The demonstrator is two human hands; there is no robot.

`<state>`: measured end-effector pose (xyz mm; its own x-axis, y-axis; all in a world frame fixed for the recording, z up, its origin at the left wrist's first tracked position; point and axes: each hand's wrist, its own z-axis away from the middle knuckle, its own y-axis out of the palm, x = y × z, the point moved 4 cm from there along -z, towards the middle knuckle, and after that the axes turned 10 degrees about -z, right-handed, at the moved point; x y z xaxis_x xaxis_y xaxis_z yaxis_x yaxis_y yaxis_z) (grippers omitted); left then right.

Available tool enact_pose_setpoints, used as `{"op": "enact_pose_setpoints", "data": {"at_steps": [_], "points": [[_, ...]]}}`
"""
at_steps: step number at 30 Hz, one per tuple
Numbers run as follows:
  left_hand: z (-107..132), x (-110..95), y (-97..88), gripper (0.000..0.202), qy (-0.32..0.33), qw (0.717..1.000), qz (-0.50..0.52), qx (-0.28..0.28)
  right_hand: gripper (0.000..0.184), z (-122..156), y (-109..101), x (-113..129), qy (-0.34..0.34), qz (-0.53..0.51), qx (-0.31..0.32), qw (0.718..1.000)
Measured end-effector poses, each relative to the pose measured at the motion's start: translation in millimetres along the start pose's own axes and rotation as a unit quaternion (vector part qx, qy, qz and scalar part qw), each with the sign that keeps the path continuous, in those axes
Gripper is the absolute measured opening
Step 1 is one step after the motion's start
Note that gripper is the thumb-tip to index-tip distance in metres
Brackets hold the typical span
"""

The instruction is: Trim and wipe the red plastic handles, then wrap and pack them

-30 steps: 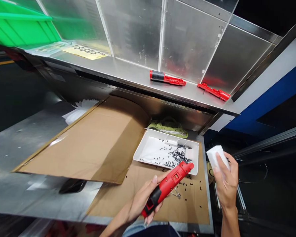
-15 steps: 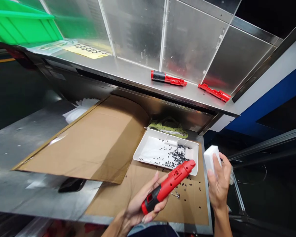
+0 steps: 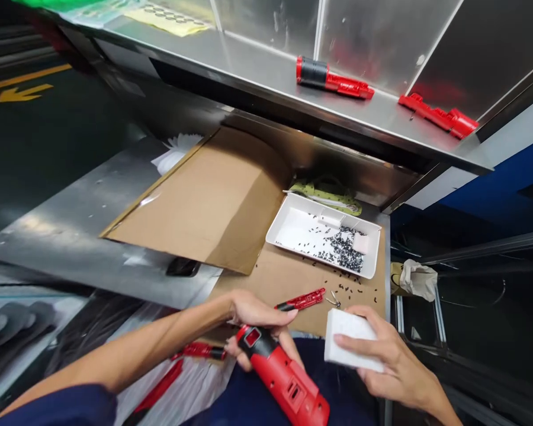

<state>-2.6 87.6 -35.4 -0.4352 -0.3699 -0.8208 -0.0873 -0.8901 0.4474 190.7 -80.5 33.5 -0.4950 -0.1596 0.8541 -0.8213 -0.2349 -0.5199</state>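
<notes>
My left hand (image 3: 266, 316) is closed round the black end of a red and black plastic tool housing (image 3: 282, 378). The housing slants down to the right, over my lap. In my right hand (image 3: 395, 361) is a white sponge-like block (image 3: 349, 331), gripped between thumb and fingers to the right of the housing and apart from it. Just beyond my hands, a slimmer red and black plastic part (image 3: 302, 300) lies on the cardboard sheet (image 3: 266, 272), beside a small metal tool (image 3: 334, 300).
A white tray (image 3: 278, 234) of small black pieces sits behind, with more scattered on the cardboard. Left of it rests a large cardboard flap (image 3: 204, 201). Two red parts, one with a black collar (image 3: 314, 72), lie on the metal shelf (image 3: 249, 65). More red parts (image 3: 199, 350) lie lower left.
The view has tipped downward. The housing has swung from pointing up and right to pointing down toward my lap. The white block has come lower and leftward, nearer the housing.
</notes>
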Motion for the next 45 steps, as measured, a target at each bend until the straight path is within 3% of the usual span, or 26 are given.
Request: {"op": "enact_pose_setpoints", "data": {"at_steps": [3,8,12,15,20,24,28,31,35,38,45], "points": [[-8.4,-8.3,8.8,0.070,-0.044,0.996,-0.019,0.069,0.053,-5.6,16.1,12.2,-0.037,-0.029,0.002,0.999],[-5.9,-14.7,24.2,0.067,-0.161,0.967,0.046,0.192,0.057,4.0,19.1,21.2,-0.074,0.028,0.022,0.997],[-6.8,-15.4,30.1,0.068,-0.184,0.944,0.028,0.273,0.060,14.0,18.6,21.5,-0.087,0.077,0.020,0.993],[-11.1,-16.8,30.0,0.069,-0.207,0.946,0.059,0.244,0.063,11.4,19.2,21.1,-0.109,0.094,-0.009,0.990],[-11.2,-17.3,27.5,0.080,-0.263,0.946,0.121,0.144,0.063,13.1,22.7,17.4,-0.113,0.090,0.017,0.989],[-10.0,-16.9,29.9,0.072,-0.254,0.942,0.098,0.195,0.057,13.1,21.6,20.3,-0.133,0.057,0.000,0.989],[-10.8,-18.0,31.8,0.067,-0.214,0.942,0.051,0.252,0.047,10.3,21.8,21.9,-0.120,0.032,0.032,0.992],[-12.3,-16.6,32.0,0.067,-0.214,0.942,0.040,0.255,0.043,4.5,19.3,22.4,-0.117,0.008,0.041,0.992],[-15.8,-12.0,27.1,0.081,-0.247,0.946,0.094,0.188,0.041,-5.1,16.4,23.5,-0.139,-0.007,0.046,0.989],[-17.9,-11.2,22.1,0.094,-0.248,0.944,0.180,0.119,0.035,-6.4,16.4,21.8,-0.118,-0.030,0.071,0.990],[-15.0,-13.0,22.4,0.097,-0.284,0.933,0.212,0.058,0.031,-12.2,11.6,26.5,-0.089,-0.091,0.135,0.983]]}}
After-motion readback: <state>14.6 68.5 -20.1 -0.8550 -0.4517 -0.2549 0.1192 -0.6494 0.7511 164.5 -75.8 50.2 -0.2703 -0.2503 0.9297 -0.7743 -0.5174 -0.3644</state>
